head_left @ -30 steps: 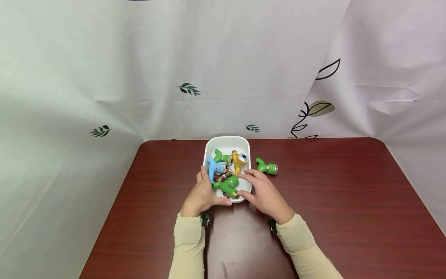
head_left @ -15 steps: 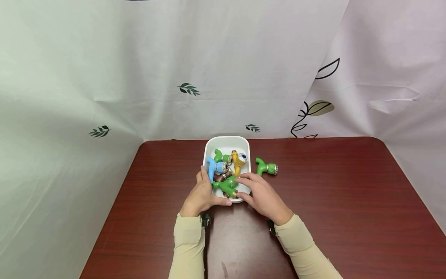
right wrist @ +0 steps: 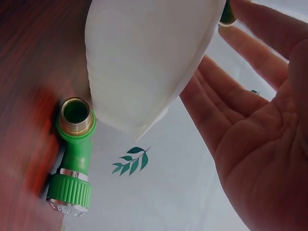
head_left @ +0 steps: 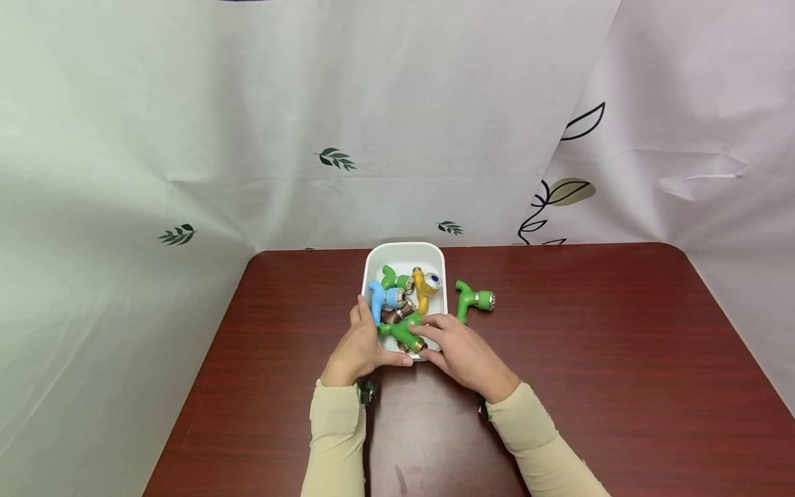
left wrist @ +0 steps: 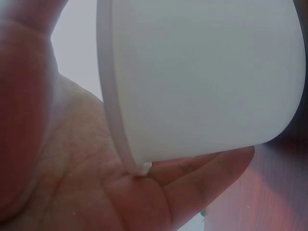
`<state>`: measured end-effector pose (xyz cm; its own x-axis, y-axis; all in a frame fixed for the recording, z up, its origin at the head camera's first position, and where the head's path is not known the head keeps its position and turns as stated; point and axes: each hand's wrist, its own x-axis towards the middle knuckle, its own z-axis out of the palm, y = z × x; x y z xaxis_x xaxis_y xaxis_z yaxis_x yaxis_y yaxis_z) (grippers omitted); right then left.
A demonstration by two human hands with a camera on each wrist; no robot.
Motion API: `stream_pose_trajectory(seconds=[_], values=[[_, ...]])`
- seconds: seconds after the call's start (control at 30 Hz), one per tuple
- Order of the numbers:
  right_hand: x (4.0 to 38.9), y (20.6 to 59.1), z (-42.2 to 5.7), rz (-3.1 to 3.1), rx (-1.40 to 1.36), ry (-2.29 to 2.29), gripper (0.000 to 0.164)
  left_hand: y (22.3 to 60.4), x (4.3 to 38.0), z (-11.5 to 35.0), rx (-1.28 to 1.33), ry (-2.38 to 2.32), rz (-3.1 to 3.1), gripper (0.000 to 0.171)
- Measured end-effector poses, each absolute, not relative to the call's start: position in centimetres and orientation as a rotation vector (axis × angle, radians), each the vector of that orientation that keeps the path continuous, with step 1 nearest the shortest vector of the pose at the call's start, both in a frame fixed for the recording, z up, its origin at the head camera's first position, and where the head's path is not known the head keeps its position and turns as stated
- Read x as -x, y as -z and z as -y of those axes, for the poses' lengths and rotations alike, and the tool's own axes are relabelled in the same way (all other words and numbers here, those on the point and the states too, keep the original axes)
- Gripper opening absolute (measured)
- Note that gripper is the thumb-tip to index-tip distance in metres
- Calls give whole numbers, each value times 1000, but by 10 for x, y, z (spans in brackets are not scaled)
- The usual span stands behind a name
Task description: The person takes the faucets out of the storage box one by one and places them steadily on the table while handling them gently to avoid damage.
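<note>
A white plastic tub (head_left: 371, 259) holds several taps. My left hand (head_left: 355, 353) braces its near left corner, fingers straight along the side wall and thumb along the front. In the left wrist view the palm meets the tub's rim (left wrist: 109, 96). My right hand (head_left: 467, 353) reaches over the right rim and pinches a green tap (head_left: 399, 333) between thumb and fingertips near its brass threaded end. A blue tap (head_left: 376, 298), a yellow tap (head_left: 424, 293), another green tap (head_left: 388, 277) and a brown piece (head_left: 397, 314) lie behind it in the tub.
Another green tap (head_left: 475, 299) with a ribbed collar lies on the table right of the tub; the right wrist view shows its brass mouth (right wrist: 76, 115). The reddish-brown table (head_left: 590, 345) ends at a pale hanging cloth (head_left: 397, 124) with leaf prints.
My right hand has moved left and down over the tub, its fingertips coming onto the near green tap, which has shifted slightly. The left hand stays put.
</note>
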<state>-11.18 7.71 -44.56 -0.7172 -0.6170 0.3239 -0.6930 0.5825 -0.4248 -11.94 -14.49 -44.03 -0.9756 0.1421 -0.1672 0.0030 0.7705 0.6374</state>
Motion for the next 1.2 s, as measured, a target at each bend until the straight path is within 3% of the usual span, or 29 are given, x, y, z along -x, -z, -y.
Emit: stream_pose_trajectory(seconds=[1.2], values=[[108, 449, -66, 2696, -1083, -888, 23, 439, 118, 146, -63, -992, -2722, 152]])
